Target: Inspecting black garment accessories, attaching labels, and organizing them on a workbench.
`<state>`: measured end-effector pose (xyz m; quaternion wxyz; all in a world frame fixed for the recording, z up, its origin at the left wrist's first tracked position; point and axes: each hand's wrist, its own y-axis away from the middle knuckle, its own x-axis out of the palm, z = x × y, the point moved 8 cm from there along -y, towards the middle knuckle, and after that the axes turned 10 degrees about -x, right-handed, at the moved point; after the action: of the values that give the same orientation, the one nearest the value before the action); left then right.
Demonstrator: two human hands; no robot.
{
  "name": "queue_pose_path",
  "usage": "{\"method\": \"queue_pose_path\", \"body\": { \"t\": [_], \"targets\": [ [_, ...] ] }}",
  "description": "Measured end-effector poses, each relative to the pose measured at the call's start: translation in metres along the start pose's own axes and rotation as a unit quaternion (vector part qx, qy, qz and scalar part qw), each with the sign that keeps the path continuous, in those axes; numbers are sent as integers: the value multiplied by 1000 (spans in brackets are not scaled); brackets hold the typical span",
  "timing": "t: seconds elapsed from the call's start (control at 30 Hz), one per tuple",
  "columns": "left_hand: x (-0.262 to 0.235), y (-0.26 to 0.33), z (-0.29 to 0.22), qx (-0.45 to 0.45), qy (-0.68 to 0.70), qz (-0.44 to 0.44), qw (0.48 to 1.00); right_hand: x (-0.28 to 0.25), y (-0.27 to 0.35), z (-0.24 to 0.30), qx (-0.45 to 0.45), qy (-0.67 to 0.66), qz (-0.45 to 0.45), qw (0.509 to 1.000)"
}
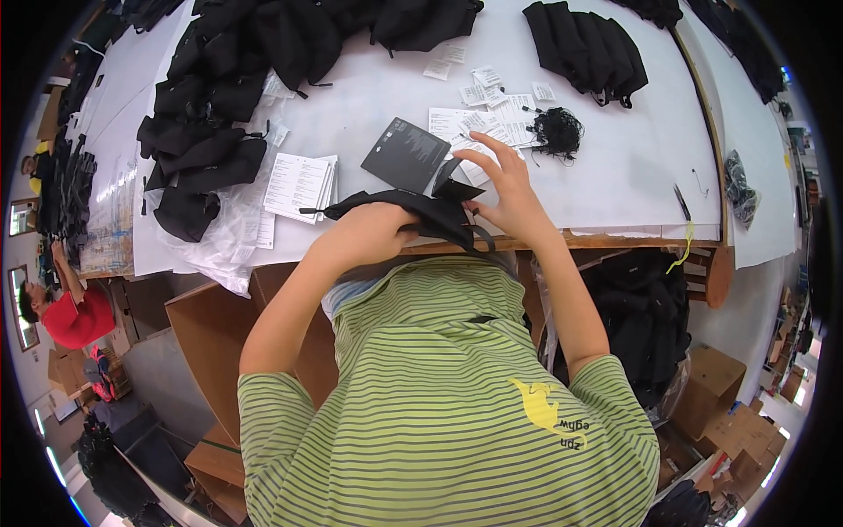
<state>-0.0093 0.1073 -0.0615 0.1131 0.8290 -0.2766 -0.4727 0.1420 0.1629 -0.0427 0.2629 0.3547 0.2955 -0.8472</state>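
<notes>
My left hand (376, 235) is closed on a small black cloth pouch (439, 218) at the table's front edge; its fingertips are partly hidden by the cloth. A thin black cord with a tab sticks out on the left of it. Just above the pouch stands a folded black card tag (457, 186). My right hand (509, 189) is beside that tag, thumb and fingers spread apart, the fingertips close to its edges; whether they touch it I cannot tell. Behind the tag a larger dark printed card (404, 155) lies on the table.
White printed label sheets (299, 186) are stacked at left. Loose labels (492, 114) and a tangle of black cords (558, 132) lie beyond my right hand. Black pouches (202, 158) cover the left and far side, more (587, 53) far right. Snips (682, 202) lie right. A person in red (79, 312) works left.
</notes>
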Motion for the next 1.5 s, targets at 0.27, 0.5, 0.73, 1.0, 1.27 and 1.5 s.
{"method": "queue_pose_path", "body": {
  "t": [0.27, 0.5, 0.73, 1.0, 1.27, 1.5],
  "targets": [
    [-25, 3, -5, 7, -15, -94, 995, -29, 13, -53, 64, -264, -191, 943],
    [-69, 42, -6, -63, 88, -163, 981, -52, 49, -53, 201, -561, -152, 789],
    [-68, 62, 1, -76, 122, -190, 971, -67, 84, -65, 297, -335, -15, 894],
    [5, 69, -51, -22, 145, -117, 982, 19, 74, -58, 354, -784, -333, 385],
    [11, 71, -68, -19, 109, -135, 985, 40, 70, -25, 403, -766, -246, 436],
    [14, 71, -74, -18, 93, -113, 989, 51, 89, -39, 451, -625, -261, 581]
  ]
}}
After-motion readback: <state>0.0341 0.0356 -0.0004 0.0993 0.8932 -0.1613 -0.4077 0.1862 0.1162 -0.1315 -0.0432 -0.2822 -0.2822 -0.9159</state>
